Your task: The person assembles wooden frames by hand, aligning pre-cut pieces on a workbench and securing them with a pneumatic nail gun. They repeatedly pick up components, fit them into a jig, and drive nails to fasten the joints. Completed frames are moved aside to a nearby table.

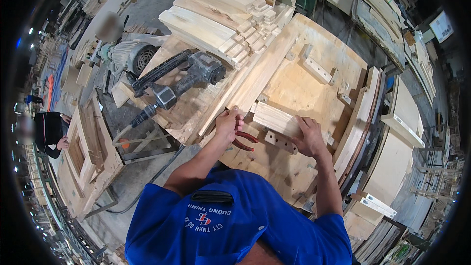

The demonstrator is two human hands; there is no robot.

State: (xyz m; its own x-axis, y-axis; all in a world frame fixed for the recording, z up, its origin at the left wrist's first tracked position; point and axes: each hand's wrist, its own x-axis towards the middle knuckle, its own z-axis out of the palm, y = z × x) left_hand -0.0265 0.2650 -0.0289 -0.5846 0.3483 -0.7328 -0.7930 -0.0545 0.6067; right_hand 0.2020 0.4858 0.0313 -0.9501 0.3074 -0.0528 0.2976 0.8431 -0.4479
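Note:
A short pale wooden board (277, 119) lies across the plywood workbench in front of me. My right hand (311, 137) grips its right end, with the fingers over the top edge. My left hand (228, 123) is by the board's left end, its fingers pinched together. What they hold, if anything, is too small to make out. Just below the left hand lies a pair of red-handled pliers (245, 141), its jaws hidden. A wooden block with holes (280, 141) sits on the bench along the near side of the board.
A black nail gun (184, 76) with a hose lies left on the bench. Stacked boards (211, 17) rise behind it. A long plank (267, 68) runs along the work area; another block (318, 70) is fixed farther back. A co-worker (49, 132) stands at far left by a wooden frame (81, 152).

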